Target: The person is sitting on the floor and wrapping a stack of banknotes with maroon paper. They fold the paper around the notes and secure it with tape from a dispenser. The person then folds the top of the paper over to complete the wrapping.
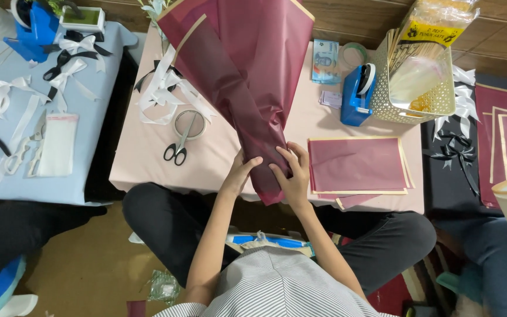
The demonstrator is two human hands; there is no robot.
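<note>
now both hands (268,170) grip maroon wrap (247,82) at table edge (165,183).

A florist's gift-wrapping workspace on the floor, shown by low cloth-covered tables (148,164) bearing black-handled scissors (178,148), white satin ribbon bows (162,94), blue tape dispensers (356,94) and, at right, stacked maroon gold-edged wrapping sheets (356,164).

Scissors (176,148), blue tape dispenser (357,94), white basket (421,94) — pink table (148,158).

Bare tabletop between scissors (177,149) and bouquet wrap (239,82); paper sheets (356,164), tape dispenser (356,94) crowd right.
</note>
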